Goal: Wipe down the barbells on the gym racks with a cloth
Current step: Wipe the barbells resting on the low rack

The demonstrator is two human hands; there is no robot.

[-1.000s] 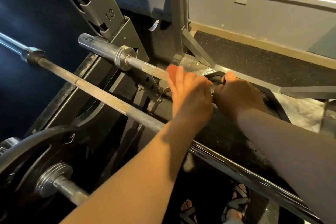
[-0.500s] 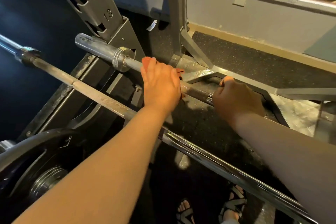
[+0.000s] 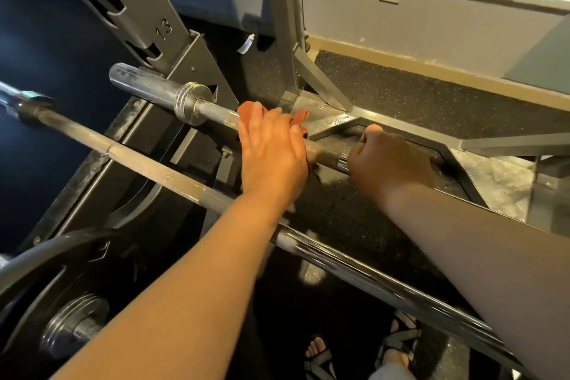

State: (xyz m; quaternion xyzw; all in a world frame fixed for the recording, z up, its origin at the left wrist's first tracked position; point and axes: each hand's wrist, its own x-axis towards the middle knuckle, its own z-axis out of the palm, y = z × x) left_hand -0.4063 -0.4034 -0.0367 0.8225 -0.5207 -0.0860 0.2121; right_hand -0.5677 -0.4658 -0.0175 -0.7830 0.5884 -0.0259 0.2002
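Three barbells are seen around the numbered upright (image 3: pixel 145 18), and only one of them is being worked on. The far barbell (image 3: pixel 216 112) is racked just at the foot of that upright. Its knurled shaft is covered, a little past the collar (image 3: pixel 192 102), by an orange cloth (image 3: pixel 251 111). The cloth is pressed onto the shaft by the left hand (image 3: pixel 271 151), whose fingers are laid over it and bent down across the bar. How far they are curled underneath cannot be made out from this angle. The same shaft is clamped in the fist of the right hand (image 3: pixel 390 160), farther from the upright than the left, so the bar is judged to be steadied while it is rubbed. A short bare stretch of shaft is left between the two hands.

Much of the task is judged to be left. On the far barbell, the thick end sleeve below the upright looks dull and smudged, and nothing is shown of the length beyond the right hand. The near barbell (image 3: pixel 148 163), lying farther from the upright on the person's side, is touched by no cloth, and pale dusty patches are seen on it. The loaded barbell (image 3: pixel 83 328), farthest from the upright and carrying a weight plate (image 3: pixel 46 253), is likewise untouched.
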